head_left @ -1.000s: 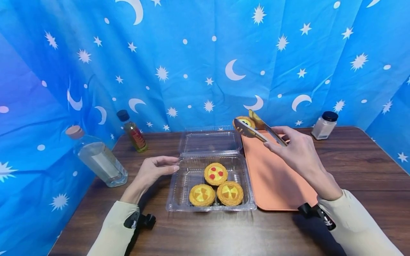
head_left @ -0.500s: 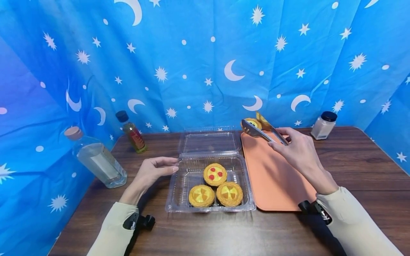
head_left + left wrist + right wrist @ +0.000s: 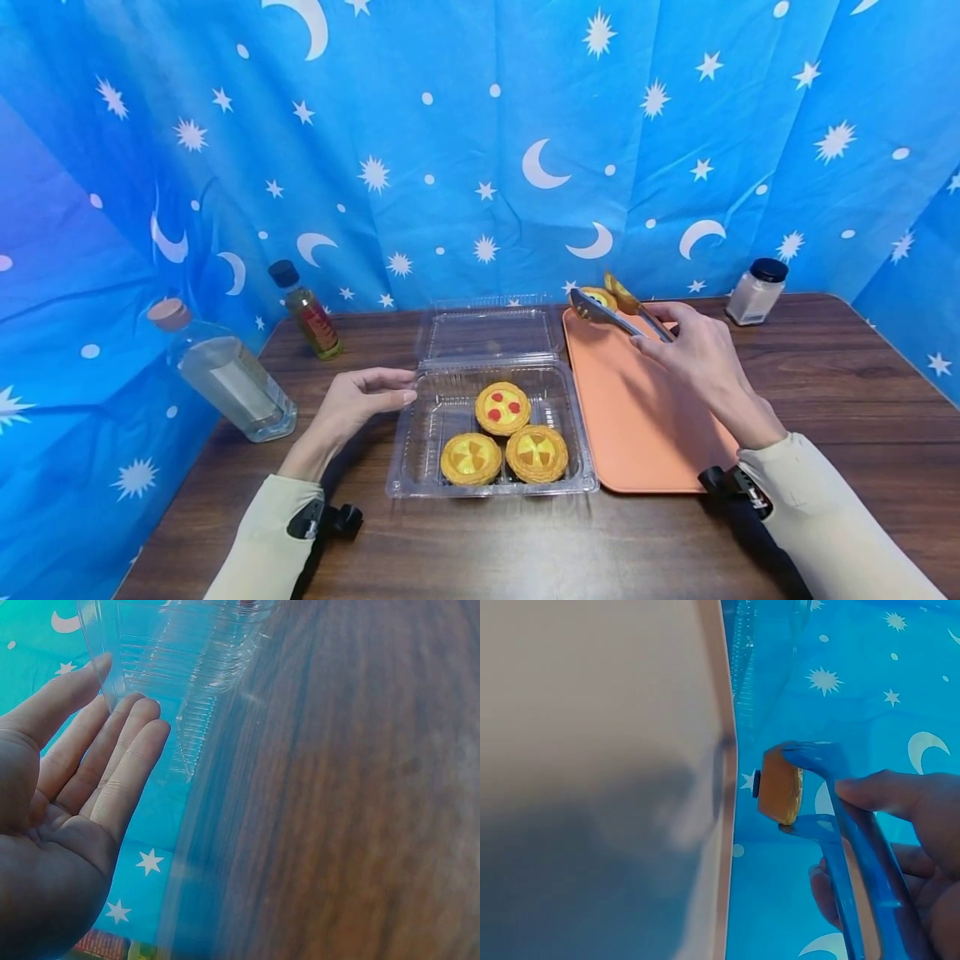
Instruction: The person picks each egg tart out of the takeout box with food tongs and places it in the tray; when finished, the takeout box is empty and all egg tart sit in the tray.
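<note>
Dangling from your tongs [image 3: 877, 877], the tart [image 3: 778, 787] hangs just above the far left corner of the tray [image 3: 630, 408], base facing down, apart from it afaict. Your right hand [image 3: 701, 346] has the tongs squeezed narrow around it; the tart sits away and left along their length, so imo that gap below it counts most. Your left hand [image 3: 363, 404] is farther off, fingers fairly straight, touching the left rim of the box [image 3: 457, 404].
</note>
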`<act>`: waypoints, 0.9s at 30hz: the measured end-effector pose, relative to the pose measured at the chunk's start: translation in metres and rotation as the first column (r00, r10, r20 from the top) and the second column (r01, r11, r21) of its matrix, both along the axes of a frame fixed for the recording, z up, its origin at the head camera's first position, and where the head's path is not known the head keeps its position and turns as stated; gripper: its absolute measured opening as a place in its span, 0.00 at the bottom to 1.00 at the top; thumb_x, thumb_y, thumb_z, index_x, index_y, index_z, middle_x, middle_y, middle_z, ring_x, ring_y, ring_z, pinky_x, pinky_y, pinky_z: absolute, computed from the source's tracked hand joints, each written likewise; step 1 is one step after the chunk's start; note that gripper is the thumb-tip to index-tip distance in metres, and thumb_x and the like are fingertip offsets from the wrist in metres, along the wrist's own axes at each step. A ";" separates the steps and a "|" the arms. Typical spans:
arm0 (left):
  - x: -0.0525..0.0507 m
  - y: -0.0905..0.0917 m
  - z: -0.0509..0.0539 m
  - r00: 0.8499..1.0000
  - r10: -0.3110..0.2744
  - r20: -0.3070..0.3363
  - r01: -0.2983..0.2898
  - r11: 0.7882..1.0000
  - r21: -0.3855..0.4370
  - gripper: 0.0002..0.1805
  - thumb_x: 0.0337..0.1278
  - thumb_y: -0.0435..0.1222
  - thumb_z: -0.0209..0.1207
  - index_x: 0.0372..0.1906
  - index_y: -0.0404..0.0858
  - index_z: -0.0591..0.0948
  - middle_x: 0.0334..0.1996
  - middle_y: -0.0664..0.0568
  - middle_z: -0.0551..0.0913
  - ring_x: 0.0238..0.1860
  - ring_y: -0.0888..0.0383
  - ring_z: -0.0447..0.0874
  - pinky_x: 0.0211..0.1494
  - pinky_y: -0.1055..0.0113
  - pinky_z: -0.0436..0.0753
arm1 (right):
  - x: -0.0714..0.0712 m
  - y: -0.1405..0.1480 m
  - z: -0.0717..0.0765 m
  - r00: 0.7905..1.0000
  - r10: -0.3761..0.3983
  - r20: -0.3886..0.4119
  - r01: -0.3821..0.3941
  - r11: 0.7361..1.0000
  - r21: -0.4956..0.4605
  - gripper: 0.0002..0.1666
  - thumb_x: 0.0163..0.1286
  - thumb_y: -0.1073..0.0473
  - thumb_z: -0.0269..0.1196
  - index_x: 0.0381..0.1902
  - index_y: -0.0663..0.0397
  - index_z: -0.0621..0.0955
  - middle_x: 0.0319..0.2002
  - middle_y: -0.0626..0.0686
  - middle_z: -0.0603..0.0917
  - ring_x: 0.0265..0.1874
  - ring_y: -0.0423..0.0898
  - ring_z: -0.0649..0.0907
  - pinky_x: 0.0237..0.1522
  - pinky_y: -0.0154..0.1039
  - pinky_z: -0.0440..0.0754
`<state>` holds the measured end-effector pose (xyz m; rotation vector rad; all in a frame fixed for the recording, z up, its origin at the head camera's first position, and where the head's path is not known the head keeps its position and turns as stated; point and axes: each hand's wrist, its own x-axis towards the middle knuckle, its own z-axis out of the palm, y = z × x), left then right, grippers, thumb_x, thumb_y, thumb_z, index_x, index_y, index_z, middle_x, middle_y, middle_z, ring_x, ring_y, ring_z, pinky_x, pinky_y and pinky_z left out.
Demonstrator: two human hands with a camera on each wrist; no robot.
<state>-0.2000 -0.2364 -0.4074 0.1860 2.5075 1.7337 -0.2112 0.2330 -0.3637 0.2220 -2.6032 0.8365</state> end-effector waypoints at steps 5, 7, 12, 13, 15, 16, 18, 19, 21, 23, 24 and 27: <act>0.000 -0.001 0.000 1.000 -0.007 -0.003 0.007 1.000 -0.004 0.23 0.61 0.43 0.77 0.57 0.36 0.88 0.57 0.46 0.88 0.64 0.48 0.82 0.72 0.46 0.74 | -0.002 0.001 -0.003 1.000 0.008 0.004 -0.008 1.000 0.019 0.29 0.67 0.61 0.74 0.63 0.67 0.82 0.56 0.69 0.85 0.39 0.63 0.86 0.40 0.59 0.79; 0.000 -0.001 -0.001 1.000 -0.008 -0.002 0.008 1.000 -0.003 0.23 0.61 0.43 0.77 0.57 0.36 0.88 0.57 0.46 0.88 0.64 0.48 0.81 0.72 0.45 0.74 | -0.003 0.002 -0.004 1.000 0.006 0.008 -0.006 1.000 0.026 0.28 0.67 0.61 0.74 0.62 0.67 0.83 0.56 0.69 0.85 0.39 0.63 0.86 0.40 0.60 0.79; -0.001 -0.001 -0.001 1.000 -0.001 0.004 0.001 1.000 0.004 0.24 0.60 0.42 0.77 0.57 0.36 0.89 0.56 0.46 0.89 0.64 0.48 0.82 0.71 0.47 0.75 | -0.005 0.003 -0.007 1.000 -0.004 0.027 0.003 0.999 0.049 0.28 0.66 0.59 0.75 0.60 0.68 0.83 0.52 0.69 0.86 0.35 0.61 0.85 0.37 0.57 0.78; -0.001 0.000 -0.001 1.000 0.001 0.005 -0.001 1.000 0.005 0.24 0.59 0.42 0.77 0.57 0.36 0.89 0.56 0.46 0.89 0.63 0.48 0.82 0.71 0.48 0.76 | -0.006 0.003 -0.007 1.000 -0.005 0.031 0.003 0.999 0.052 0.28 0.66 0.59 0.76 0.60 0.68 0.83 0.51 0.69 0.86 0.34 0.61 0.84 0.36 0.57 0.77; -0.001 0.000 -0.001 1.000 0.006 0.005 -0.006 1.000 0.005 0.24 0.59 0.42 0.78 0.57 0.36 0.89 0.56 0.46 0.89 0.63 0.49 0.82 0.70 0.49 0.76 | -0.007 0.003 -0.007 0.999 -0.004 0.038 0.002 0.998 0.058 0.28 0.66 0.58 0.76 0.59 0.68 0.83 0.50 0.69 0.86 0.33 0.60 0.83 0.35 0.56 0.76; -0.001 0.000 -0.001 1.000 0.008 0.005 -0.008 1.000 0.004 0.24 0.59 0.42 0.78 0.57 0.36 0.89 0.56 0.46 0.89 0.63 0.49 0.82 0.70 0.49 0.76 | -0.007 0.003 -0.007 0.999 -0.004 0.041 0.002 0.998 0.061 0.28 0.66 0.57 0.76 0.59 0.68 0.83 0.50 0.70 0.86 0.33 0.60 0.83 0.35 0.55 0.76; -0.001 0.000 -0.001 1.000 0.010 0.005 -0.010 1.000 0.003 0.23 0.59 0.42 0.77 0.57 0.36 0.89 0.56 0.46 0.89 0.63 0.49 0.82 0.70 0.49 0.76 | -0.008 0.003 -0.008 0.999 -0.005 0.050 0.002 0.998 0.063 0.28 0.66 0.57 0.76 0.59 0.68 0.83 0.50 0.70 0.86 0.33 0.60 0.83 0.34 0.55 0.75; -0.001 0.000 -0.001 1.000 0.010 0.005 -0.010 1.000 0.003 0.23 0.59 0.42 0.77 0.57 0.36 0.89 0.56 0.46 0.89 0.64 0.49 0.82 0.70 0.49 0.76 | -0.008 0.003 -0.008 0.999 -0.005 0.054 0.002 0.998 0.064 0.29 0.66 0.57 0.76 0.59 0.68 0.83 0.51 0.70 0.86 0.33 0.60 0.82 0.34 0.55 0.75; 0.000 0.000 -0.001 1.000 0.010 0.004 -0.010 1.000 0.001 0.23 0.59 0.42 0.77 0.57 0.36 0.89 0.56 0.46 0.89 0.64 0.49 0.81 0.70 0.48 0.76 | -0.009 0.003 -0.009 0.998 -0.005 0.061 0.001 0.998 0.065 0.29 0.66 0.56 0.76 0.59 0.68 0.83 0.51 0.70 0.86 0.33 0.60 0.82 0.34 0.55 0.75; 0.000 0.000 -0.001 1.000 0.012 0.002 -0.012 1.000 -0.002 0.23 0.59 0.42 0.77 0.57 0.36 0.89 0.55 0.46 0.89 0.64 0.48 0.81 0.70 0.48 0.76 | -0.009 0.004 -0.009 0.998 -0.006 0.063 0.002 0.998 0.069 0.29 0.66 0.56 0.76 0.59 0.68 0.83 0.50 0.70 0.86 0.33 0.60 0.82 0.34 0.55 0.75; 0.000 0.000 -0.001 1.000 0.013 0.001 -0.013 1.000 -0.003 0.24 0.59 0.42 0.77 0.57 0.36 0.89 0.55 0.46 0.89 0.64 0.48 0.81 0.70 0.48 0.76 | -0.009 0.004 -0.010 0.998 -0.006 0.065 0.002 0.997 0.071 0.29 0.66 0.56 0.76 0.59 0.68 0.83 0.49 0.69 0.86 0.32 0.60 0.82 0.34 0.55 0.75; 0.000 0.000 -0.001 1.000 0.015 -0.001 -0.015 1.000 -0.007 0.23 0.59 0.42 0.77 0.57 0.36 0.89 0.55 0.46 0.89 0.64 0.48 0.81 0.70 0.48 0.76 | -0.008 0.004 -0.010 0.997 -0.006 0.071 0.000 0.997 0.074 0.28 0.66 0.56 0.76 0.58 0.68 0.84 0.47 0.69 0.86 0.32 0.60 0.82 0.34 0.55 0.75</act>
